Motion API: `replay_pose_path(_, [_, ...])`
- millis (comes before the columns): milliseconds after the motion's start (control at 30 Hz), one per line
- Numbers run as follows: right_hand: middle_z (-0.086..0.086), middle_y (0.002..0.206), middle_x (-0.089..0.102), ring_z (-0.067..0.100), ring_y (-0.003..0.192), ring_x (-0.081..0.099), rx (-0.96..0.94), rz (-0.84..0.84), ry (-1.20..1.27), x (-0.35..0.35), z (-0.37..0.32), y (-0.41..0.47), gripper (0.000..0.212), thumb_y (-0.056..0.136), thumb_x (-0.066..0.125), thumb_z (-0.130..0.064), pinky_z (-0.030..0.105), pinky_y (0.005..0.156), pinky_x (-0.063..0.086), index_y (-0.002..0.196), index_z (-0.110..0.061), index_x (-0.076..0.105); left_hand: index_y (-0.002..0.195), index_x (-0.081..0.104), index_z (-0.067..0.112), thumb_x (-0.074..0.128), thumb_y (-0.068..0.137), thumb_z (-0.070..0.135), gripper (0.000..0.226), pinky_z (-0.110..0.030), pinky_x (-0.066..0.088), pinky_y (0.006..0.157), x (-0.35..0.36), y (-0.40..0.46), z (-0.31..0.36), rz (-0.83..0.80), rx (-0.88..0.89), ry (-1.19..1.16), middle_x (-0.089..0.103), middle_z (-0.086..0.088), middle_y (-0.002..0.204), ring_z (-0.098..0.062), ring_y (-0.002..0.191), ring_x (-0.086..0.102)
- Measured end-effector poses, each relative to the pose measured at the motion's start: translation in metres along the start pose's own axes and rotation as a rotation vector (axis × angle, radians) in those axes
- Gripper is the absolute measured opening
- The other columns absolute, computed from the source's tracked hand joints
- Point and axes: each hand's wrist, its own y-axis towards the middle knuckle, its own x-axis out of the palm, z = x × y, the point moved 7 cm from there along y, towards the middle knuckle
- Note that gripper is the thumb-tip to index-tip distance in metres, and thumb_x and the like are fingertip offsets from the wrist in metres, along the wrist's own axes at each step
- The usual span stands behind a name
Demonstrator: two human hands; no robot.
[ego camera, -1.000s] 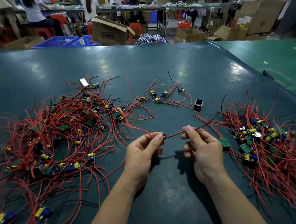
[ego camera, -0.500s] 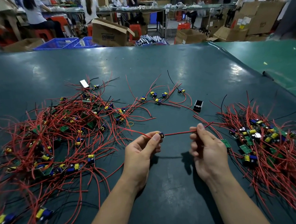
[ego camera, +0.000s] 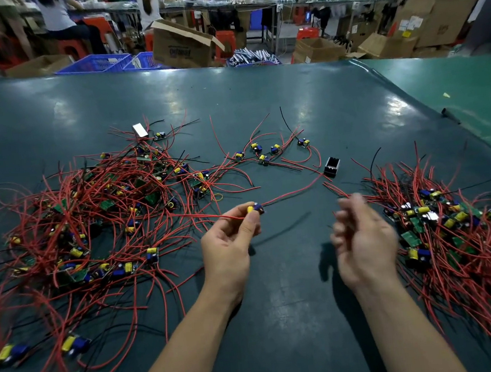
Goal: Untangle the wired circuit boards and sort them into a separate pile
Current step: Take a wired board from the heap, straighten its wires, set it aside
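Dark green matting covers the desk [ego camera: 260, 100], which fills the view from the near edge to a far workshop zone of cardboard boxes [ego camera: 183, 46], blue crates [ego camera: 97, 63] and seated workers at a long bench. Left of centre lies the tangled pile [ego camera: 97, 218]: many red leads looped over one another, with small circuit boards carrying yellow and blue components scattered through it; a few loose boards rest at the near left edge. At far centre, a small cluster of boards [ego camera: 262, 151] sits apart from both piles, its leads fanned outward. Just right of this cluster stands a small black housing [ego camera: 332, 167]. At right lies the sorted pile [ego camera: 440, 227], its boards grouped at the far end and its red leads running roughly parallel toward the near right corner.

The left hand [ego camera: 229, 244] is raised above the desk at centre, thumb and forefinger pinching one circuit board [ego camera: 255, 208] with a yellow and a blue component. From this board one red lead [ego camera: 293, 193] extends rightward and far toward the black housing, and another runs leftward into the tangled pile. The right hand [ego camera: 363, 240] is motion-blurred, held above the desk between the left hand and the sorted pile; its fingers are loosely curled, and nothing can be seen in its grasp.
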Motion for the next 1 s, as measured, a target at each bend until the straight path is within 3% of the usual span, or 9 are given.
replay_pose_path(100, [0.001, 0.066, 0.065, 0.008, 0.043, 0.049, 0.144, -0.320, -0.267, 0.038, 0.029, -0.026, 0.015, 0.092, 0.062, -0.018, 0.016, 0.035, 0.033, 0.085, -0.007, 0.070, 0.094, 0.074, 0.018, 0.069, 0.086, 0.003, 0.018, -0.017, 0.052, 0.071, 0.010, -0.009, 0.005, -0.102, 0.052, 0.080, 0.076, 0.003, 0.084, -0.007, 0.074, 0.066])
replay_pose_path(200, [0.003, 0.065, 0.063, 0.008, 0.043, 0.048, 0.112, -0.399, -0.206, 0.050, 0.033, -0.035, 0.015, 0.090, 0.061, -0.017, 0.017, 0.034, 0.033, 0.085, -0.006, 0.071, 0.096, 0.073, 0.008, 0.069, 0.085, 0.001, 0.014, -0.017, 0.052, 0.070, 0.018, -0.014, 0.008, -0.200, 0.061, 0.098, 0.076, -0.001, 0.083, -0.008, 0.075, 0.068])
replay_pose_path(467, [-0.005, 0.052, 0.056, 0.002, 0.040, 0.041, -0.059, 0.028, -0.018, 0.011, 0.003, -0.006, 0.014, 0.092, 0.063, -0.006, 0.014, 0.035, 0.029, 0.078, -0.006, 0.067, 0.091, 0.075, 0.014, 0.069, 0.085, 0.006, 0.012, -0.014, 0.048, 0.067, 0.008, -0.007, 0.007, -0.096, 0.038, 0.069, 0.069, 0.003, 0.071, -0.007, 0.064, 0.058])
replay_pose_path(600, [-0.003, 0.061, 0.057, 0.006, 0.046, 0.047, -0.256, 0.249, -0.034, -0.023, -0.024, 0.002, 0.013, 0.095, 0.062, -0.011, 0.019, 0.038, 0.036, 0.083, -0.011, 0.063, 0.091, 0.073, 0.016, 0.071, 0.085, 0.007, 0.011, -0.014, 0.048, 0.067, -0.007, -0.005, 0.013, 0.131, 0.148, 0.076, 0.072, 0.009, 0.075, -0.003, 0.066, 0.061])
replay_pose_path(667, [0.002, 0.075, 0.060, 0.008, 0.047, 0.053, -0.359, 0.113, -0.238, -0.011, -0.024, -0.005, 0.006, 0.095, 0.062, -0.009, 0.021, 0.038, 0.041, 0.093, -0.015, 0.064, 0.093, 0.073, 0.020, 0.076, 0.083, 0.015, 0.012, -0.016, 0.051, 0.071, -0.014, -0.008, 0.018, 0.241, 0.260, 0.207, 0.073, 0.011, 0.079, -0.003, 0.072, 0.066])
replay_pose_path(733, [0.001, 0.088, 0.066, 0.012, 0.060, 0.064, -0.403, -0.227, -0.449, 0.023, -0.008, -0.022, 0.018, 0.092, 0.065, -0.005, 0.024, 0.043, 0.050, 0.101, -0.020, 0.068, 0.092, 0.073, 0.028, 0.080, 0.077, 0.025, 0.017, -0.017, 0.052, 0.075, -0.011, -0.014, 0.027, 0.247, 0.349, 0.357, 0.073, 0.015, 0.081, -0.001, 0.075, 0.068])
replay_pose_path(833, [-0.002, 0.114, 0.067, 0.011, 0.100, 0.066, -0.540, -0.621, -0.778, 0.060, 0.016, -0.047, 0.031, 0.093, 0.062, -0.008, 0.026, 0.084, 0.056, 0.120, -0.021, 0.066, 0.101, 0.074, 0.026, 0.077, 0.079, 0.020, 0.023, -0.020, 0.053, 0.087, 0.003, -0.020, 0.026, 0.081, 0.363, 0.448, 0.074, 0.018, 0.096, 0.002, 0.091, 0.069])
replay_pose_path(900, [0.002, 0.125, 0.064, 0.009, 0.114, 0.061, -0.613, -0.671, -0.805, 0.065, 0.016, -0.049, 0.038, 0.092, 0.061, -0.005, 0.022, 0.099, 0.047, 0.129, -0.014, 0.061, 0.118, 0.069, 0.015, 0.068, 0.088, 0.008, 0.030, -0.024, 0.049, 0.097, 0.012, -0.023, 0.027, -0.052, 0.451, 0.563, 0.071, 0.007, 0.113, -0.004, 0.108, 0.065])
replay_pose_path(1000, [0.005, 0.123, 0.067, 0.016, 0.115, 0.064, -0.467, -0.579, -0.575, 0.057, 0.012, -0.042, 0.047, 0.089, 0.061, 0.009, 0.032, 0.099, 0.051, 0.124, -0.022, 0.061, 0.132, 0.057, 0.001, 0.050, 0.075, -0.010, 0.058, -0.031, 0.041, 0.107, 0.035, -0.038, 0.027, -0.278, 0.674, 0.743, 0.061, -0.010, 0.129, -0.020, 0.123, 0.055])
